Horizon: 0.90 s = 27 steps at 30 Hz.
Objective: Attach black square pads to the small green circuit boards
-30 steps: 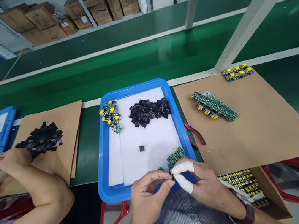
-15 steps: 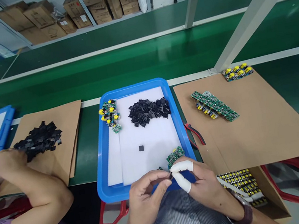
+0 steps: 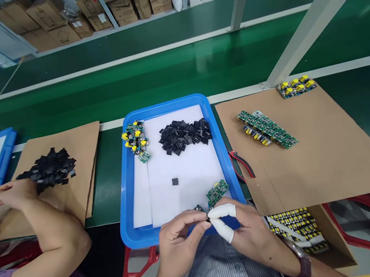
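Observation:
Above the near edge of the blue tray point(image 3: 124, 216), my left hand point(image 3: 183, 241) and my right hand point(image 3: 249, 230) meet fingertip to fingertip. Between them they pinch a small black piece point(image 3: 208, 219), mostly hidden by the fingers. White finger cots cover the thumb and index finger of my right hand. Just beyond the fingers lies a green circuit board point(image 3: 217, 193), with part of another board point(image 3: 198, 208) beside it. One black square point(image 3: 175, 182) lies alone on the white sheet point(image 3: 158, 172), and a heap of black squares point(image 3: 184, 135) is farther back.
Boards with yellow parts point(image 3: 135, 140) stand at the tray's left. Right of it are red-handled pliers point(image 3: 243, 165) and cardboard point(image 3: 330, 151) bearing more circuit boards point(image 3: 268, 129). A box of boards point(image 3: 335, 238) is below. At left, a co-worker's hands point(image 3: 12, 194) work near black pieces point(image 3: 52, 169).
My right fingertips have shifted slightly left, closer against my left fingertips. The co-worker's hands have moved a little. The view has tilted slightly.

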{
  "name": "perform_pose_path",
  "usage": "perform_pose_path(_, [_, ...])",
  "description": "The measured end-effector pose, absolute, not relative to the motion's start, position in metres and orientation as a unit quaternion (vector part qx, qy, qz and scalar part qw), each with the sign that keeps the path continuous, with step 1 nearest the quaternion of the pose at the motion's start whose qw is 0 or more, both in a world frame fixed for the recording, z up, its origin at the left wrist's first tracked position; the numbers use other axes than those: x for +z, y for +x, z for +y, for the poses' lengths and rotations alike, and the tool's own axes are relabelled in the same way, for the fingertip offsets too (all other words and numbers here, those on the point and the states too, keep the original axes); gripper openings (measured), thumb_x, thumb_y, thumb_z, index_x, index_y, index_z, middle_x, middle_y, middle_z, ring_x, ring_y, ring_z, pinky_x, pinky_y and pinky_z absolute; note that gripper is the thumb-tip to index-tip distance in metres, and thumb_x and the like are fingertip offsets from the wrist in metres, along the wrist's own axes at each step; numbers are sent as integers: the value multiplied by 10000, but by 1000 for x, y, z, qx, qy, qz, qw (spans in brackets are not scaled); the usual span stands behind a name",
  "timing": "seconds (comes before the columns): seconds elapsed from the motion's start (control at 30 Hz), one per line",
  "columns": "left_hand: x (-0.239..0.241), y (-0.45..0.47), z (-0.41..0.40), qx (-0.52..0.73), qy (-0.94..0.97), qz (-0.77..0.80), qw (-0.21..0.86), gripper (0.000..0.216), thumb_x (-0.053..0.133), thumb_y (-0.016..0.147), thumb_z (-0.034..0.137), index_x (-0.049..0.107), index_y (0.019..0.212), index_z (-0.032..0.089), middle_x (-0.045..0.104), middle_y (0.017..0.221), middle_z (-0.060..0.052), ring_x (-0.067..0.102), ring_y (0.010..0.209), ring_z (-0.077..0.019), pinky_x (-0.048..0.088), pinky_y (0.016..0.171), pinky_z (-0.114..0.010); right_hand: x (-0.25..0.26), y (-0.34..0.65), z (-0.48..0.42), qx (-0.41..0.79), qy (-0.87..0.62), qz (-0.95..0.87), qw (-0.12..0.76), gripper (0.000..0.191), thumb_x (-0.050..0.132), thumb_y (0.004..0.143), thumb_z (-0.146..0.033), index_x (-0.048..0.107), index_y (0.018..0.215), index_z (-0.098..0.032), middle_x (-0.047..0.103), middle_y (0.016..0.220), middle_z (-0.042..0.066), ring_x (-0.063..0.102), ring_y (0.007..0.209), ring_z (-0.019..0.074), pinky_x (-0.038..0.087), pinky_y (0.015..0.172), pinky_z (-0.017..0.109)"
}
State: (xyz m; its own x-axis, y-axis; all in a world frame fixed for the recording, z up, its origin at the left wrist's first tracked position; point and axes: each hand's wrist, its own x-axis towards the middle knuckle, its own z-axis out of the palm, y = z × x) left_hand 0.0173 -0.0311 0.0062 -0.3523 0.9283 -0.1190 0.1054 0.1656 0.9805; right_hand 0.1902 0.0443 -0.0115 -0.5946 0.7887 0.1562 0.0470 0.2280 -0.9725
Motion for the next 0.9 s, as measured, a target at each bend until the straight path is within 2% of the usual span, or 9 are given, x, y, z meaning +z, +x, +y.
perform_pose_path(0.1, [8, 9, -29, 518, 361, 599, 492, 118, 861, 771, 138, 822, 853, 215, 800, 803, -40, 751, 695, -182, 631, 650, -248, -11, 188, 46, 586, -304, -675, 329, 112, 679, 941, -195, 744, 994, -271, 701, 832, 2, 650, 719, 149, 533, 660, 259])
perform_pose_path(0.17, [9, 6, -28, 527, 352, 573, 520, 115, 854, 773, 126, 809, 847, 202, 786, 800, -41, 743, 709, -178, 628, 664, -250, -11, 187, 47, 608, -311, -654, 326, 107, 700, 923, -199, 753, 987, -267, 721, 826, 0, 668, 707, 145, 552, 660, 253])
perform_pose_path(0.43, [9, 12, -28, 534, 363, 590, 486, 147, 809, 826, 101, 799, 928, 207, 790, 875, -49, 759, 787, -182, 632, 715, -248, -12, 189, 48, 610, -324, -645, 327, 155, 663, 917, -163, 754, 1007, -250, 738, 899, 29, 710, 827, 168, 592, 737, 275])
perform_pose_path(0.53, [7, 11, -23, 545, 357, 565, 507, 116, 795, 843, 107, 801, 905, 204, 784, 846, -47, 759, 759, -182, 629, 697, -256, -11, 191, 51, 618, -320, -643, 320, 139, 662, 923, -179, 755, 1008, -236, 744, 930, 45, 709, 821, 167, 595, 731, 276])
perform_pose_path(0.63, [5, 9, -20, 530, 347, 542, 552, 25, 784, 868, 165, 798, 881, 181, 772, 805, -61, 745, 716, -189, 622, 684, -290, -12, 192, 55, 624, -309, -651, 303, 134, 653, 942, -205, 758, 1015, -244, 724, 878, 30, 691, 780, 156, 590, 709, 266])
perform_pose_path(0.77, [4, 7, -19, 492, 329, 533, 605, 106, 777, 888, 256, 773, 869, 152, 765, 766, -81, 731, 709, -210, 617, 705, -340, -14, 192, 57, 664, -301, -625, 280, 98, 675, 940, -257, 757, 991, -245, 704, 835, 11, 692, 730, 145, 602, 700, 259])
perform_pose_path(0.9, [4, 12, -24, 494, 356, 568, 554, 84, 771, 894, 243, 761, 941, 173, 772, 801, -62, 743, 741, -204, 624, 720, -318, -16, 190, 55, 666, -323, -604, 296, 104, 664, 908, -198, 748, 956, -234, 720, 846, 12, 711, 725, 145, 608, 688, 255])
